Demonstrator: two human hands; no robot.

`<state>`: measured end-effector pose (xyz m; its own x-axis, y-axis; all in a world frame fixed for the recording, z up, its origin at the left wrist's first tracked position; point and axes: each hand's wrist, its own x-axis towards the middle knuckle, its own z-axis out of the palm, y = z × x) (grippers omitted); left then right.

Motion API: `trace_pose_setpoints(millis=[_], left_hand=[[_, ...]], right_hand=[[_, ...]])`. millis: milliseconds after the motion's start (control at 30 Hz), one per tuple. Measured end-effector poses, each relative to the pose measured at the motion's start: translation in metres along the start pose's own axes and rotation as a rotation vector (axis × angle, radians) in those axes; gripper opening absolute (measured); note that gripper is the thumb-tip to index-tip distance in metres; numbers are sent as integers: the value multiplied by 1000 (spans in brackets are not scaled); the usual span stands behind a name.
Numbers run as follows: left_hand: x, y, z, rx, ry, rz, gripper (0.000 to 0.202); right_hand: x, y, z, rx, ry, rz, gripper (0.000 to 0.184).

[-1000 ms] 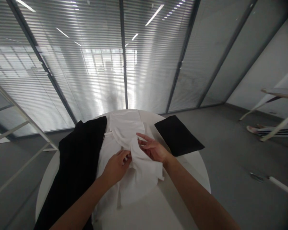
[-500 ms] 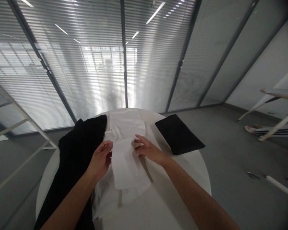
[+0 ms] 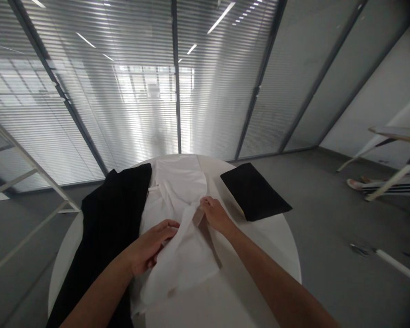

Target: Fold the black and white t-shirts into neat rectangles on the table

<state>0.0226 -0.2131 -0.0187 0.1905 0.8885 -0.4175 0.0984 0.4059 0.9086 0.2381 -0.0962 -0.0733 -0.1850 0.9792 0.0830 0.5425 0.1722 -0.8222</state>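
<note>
White cloth (image 3: 187, 264) hides fingertips of the left hand (image 3: 147, 249); black garment (image 3: 109, 228) is cropped below.

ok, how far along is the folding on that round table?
Looks done: one folded black cloth lies flat on the right of the table. In hand: the white garment, mid-table, with left hand and right hand gripping a lifted flap. Left: the black garment spread unfolded on the left side, apparently untouched.
</note>
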Motion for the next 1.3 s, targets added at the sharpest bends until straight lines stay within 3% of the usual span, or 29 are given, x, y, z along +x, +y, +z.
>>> trace_pose_setpoints(millis=[100, 167, 333, 433, 567, 733, 900, 1067, 1167, 1300], left_hand=[[4, -5, -7, -25, -152, -137, 39], [9, -7, -10, 9, -94, -86, 42], [22, -5, -13, 125, 229, -26, 57], [29, -6, -18, 88, 217, 31, 62], [40, -13, -25, 25, 157, 130, 55], [45, -17, -32, -140, 157, 214, 39], [35, -10, -40, -314, 136, 290, 23], [30, -7, -44, -404, 190, 247, 26], [29, -6, -48, -404, 251, 290, 28], [21, -1, -55, -391, 221, 370, 37]], right_hand=[[-2, -5, 0, -57, 4, -16, 34], [-6, -8, 2, -99, 9, 2, 35], [-15, -14, 8, -154, -44, -96, 43], [-17, -17, 10, -131, -67, -205, 31], [-18, -20, 11, -113, -60, -280, 25], [-16, -18, 12, -175, -19, -98, 25], [-12, -11, 8, -222, 30, 63, 39], [-9, -6, 4, -129, -74, 96, 48], [-6, -3, 9, -34, -57, 67, 47], [-3, -3, 14, 162, -63, 137, 45]])
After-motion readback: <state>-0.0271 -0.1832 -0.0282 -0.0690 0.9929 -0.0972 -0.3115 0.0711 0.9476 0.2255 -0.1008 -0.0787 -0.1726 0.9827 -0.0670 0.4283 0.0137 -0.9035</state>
